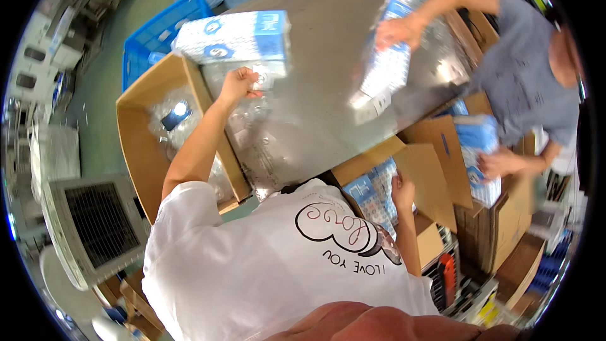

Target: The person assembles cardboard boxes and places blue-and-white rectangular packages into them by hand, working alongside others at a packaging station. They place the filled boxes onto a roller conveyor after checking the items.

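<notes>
At the left end of the metal table, my left hand is closed, its fingertips pinching the edge of a small white card. Just beyond lies a blue-and-white plastic-wrapped pack. My right hand reaches into an open cardboard box beside my body. Its fingers curl at the edge of a blue-and-white pack inside; the fingertips are partly hidden.
A cardboard box with clear plastic stands left, before a blue crate. Across the metal table, a co-worker in grey handles one blue-and-white pack and another pack over a box. Box flaps stick up at my right.
</notes>
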A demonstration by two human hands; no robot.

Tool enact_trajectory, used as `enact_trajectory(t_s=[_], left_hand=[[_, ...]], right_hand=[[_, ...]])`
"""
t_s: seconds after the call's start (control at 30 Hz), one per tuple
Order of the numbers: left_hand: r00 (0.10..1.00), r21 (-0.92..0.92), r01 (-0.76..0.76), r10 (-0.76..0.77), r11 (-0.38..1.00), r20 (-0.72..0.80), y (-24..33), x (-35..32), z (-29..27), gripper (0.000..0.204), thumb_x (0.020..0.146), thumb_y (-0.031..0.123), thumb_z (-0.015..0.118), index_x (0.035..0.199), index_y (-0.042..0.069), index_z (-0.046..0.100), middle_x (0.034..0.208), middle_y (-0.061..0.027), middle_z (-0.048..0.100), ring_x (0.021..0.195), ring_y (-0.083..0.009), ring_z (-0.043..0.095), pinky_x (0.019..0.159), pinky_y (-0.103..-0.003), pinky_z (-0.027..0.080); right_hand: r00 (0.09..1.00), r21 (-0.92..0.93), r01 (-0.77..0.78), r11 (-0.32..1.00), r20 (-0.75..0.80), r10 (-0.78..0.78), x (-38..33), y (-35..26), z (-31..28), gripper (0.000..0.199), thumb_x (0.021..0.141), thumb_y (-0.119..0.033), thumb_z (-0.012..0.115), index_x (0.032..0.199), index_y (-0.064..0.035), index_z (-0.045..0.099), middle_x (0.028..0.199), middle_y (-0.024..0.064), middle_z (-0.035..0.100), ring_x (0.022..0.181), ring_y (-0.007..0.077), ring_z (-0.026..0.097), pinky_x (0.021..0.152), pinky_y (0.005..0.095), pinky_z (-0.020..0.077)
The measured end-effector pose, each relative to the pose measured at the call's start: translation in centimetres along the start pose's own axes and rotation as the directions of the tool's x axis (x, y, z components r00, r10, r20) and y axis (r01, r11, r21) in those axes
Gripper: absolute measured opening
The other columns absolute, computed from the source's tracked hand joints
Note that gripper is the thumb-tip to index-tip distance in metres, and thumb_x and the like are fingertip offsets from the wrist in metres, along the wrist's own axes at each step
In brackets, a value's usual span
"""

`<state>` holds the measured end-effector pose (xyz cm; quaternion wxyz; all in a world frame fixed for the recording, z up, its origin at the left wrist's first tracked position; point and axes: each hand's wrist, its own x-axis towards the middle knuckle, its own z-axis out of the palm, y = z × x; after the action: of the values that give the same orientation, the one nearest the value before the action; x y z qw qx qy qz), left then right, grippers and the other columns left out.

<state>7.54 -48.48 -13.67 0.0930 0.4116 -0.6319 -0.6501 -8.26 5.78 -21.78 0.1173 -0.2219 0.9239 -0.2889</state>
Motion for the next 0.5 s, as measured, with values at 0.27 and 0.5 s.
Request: enact_trajectory(t_s=[0.27, 0.5], left_hand=[[0.550, 0.001, -0.126, 0.068, 0.992, 0.833, 0.3, -12.9, 27.8, 0.025, 0.099, 0.026, 0.055, 0.110, 0.004, 0.062, 0.097, -0.0115, 0.070, 0.068, -0.0213, 0.071, 0.057, -0.027, 0.055], [0.454, 0.132, -0.328, 0.034, 0.935, 0.890, -2.3, -17.7, 38.2, 0.023, 0.100, 0.024, 0.052, 0.108, 0.004, 0.060, 0.084, -0.0089, 0.070, 0.061, -0.0153, 0.068, 0.051, -0.025, 0.050]], right_hand=[[0.996, 0.837, 0.089, 0.540, -0.091, -0.023, -2.0, -10.3, -4.2, 0.035, 0.101, -0.023, 0.053, 0.127, -0.0008, 0.059, 0.097, 0.0042, 0.065, 0.082, 0.0101, 0.059, 0.074, 0.0251, 0.0493], [0.940, 0.882, 0.022, 0.471, -0.179, 0.291, -9.6, -0.5, -9.0, 0.025, 0.097, -0.018, 0.060, 0.112, -0.0008, 0.070, 0.094, 0.0049, 0.069, 0.081, 0.0087, 0.062, 0.059, 0.0263, 0.0497]])
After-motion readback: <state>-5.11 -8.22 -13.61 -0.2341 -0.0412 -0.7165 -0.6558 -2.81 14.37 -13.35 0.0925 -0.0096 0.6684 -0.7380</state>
